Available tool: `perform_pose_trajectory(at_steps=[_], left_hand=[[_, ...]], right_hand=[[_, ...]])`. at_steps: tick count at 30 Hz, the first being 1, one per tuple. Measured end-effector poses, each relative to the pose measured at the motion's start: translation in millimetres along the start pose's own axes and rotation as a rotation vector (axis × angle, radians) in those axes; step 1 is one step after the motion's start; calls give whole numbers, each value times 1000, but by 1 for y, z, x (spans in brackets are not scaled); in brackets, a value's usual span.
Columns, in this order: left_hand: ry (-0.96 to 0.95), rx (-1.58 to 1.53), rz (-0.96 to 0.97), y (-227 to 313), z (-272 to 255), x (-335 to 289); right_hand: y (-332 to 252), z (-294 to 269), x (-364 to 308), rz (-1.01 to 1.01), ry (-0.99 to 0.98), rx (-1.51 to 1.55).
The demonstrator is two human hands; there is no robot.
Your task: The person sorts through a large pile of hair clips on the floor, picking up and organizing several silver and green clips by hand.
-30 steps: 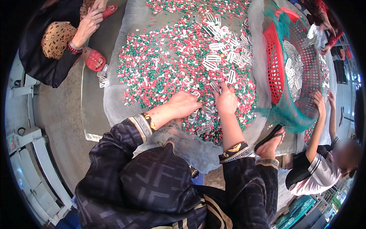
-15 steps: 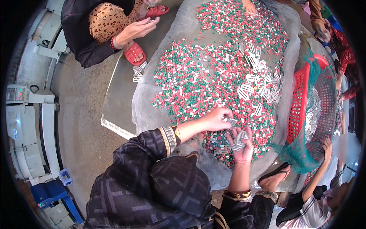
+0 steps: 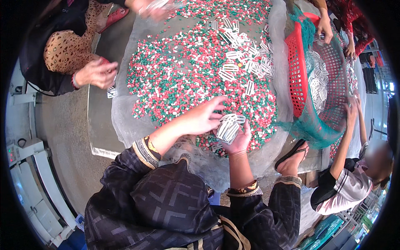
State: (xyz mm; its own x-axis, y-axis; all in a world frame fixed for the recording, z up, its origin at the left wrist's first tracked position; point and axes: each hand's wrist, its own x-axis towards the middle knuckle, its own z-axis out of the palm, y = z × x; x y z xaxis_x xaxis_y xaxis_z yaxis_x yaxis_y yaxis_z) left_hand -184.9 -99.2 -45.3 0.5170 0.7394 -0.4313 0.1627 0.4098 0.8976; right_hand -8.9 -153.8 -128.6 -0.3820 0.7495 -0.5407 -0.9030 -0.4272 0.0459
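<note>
A cluster of white slotted plastic buckles [image 3: 229, 128] rests in my right hand [image 3: 239, 143], whose fingers curl around it. My left hand [image 3: 205, 115] is just left of the cluster, fingers apart and holding nothing that I can see; its fingertips come close to the buckles. Both hands are above the near part of a wide spread of red, green and white pellets [image 3: 179, 85]. More white buckles [image 3: 239, 39] lie scattered on the pellets beyond my hands, with a single buckle [image 3: 249, 88] nearer.
Pale mesh sheeting [image 3: 125, 125] lies under the pellets. At right stands a red perforated basket [image 3: 296, 71] draped with green netting [image 3: 318, 136], white buckles inside. Co-workers' hands show at left [image 3: 98, 74], blurred at the top [image 3: 156, 9], and around the basket [image 3: 325, 28].
The whole view has shifted, moving the scene left and upward. My left hand has let go of a buckle and opened. The buckles in my right hand now sit in a fuller bunch.
</note>
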Motion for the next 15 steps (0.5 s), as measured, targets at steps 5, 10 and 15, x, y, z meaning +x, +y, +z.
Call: perform_pose_trajectory(at_steps=[5,10,15], left_hand=[[320,167,76,-20,-34,11],[340,568,-99,-22,-18,12],[257,951,330,-67,23,31]], right_hand=[[-39,48,-20,-175,-100,-24],[-194,143,-63,-279,-488,42],[-215,200,-78,-1508,687,-687]])
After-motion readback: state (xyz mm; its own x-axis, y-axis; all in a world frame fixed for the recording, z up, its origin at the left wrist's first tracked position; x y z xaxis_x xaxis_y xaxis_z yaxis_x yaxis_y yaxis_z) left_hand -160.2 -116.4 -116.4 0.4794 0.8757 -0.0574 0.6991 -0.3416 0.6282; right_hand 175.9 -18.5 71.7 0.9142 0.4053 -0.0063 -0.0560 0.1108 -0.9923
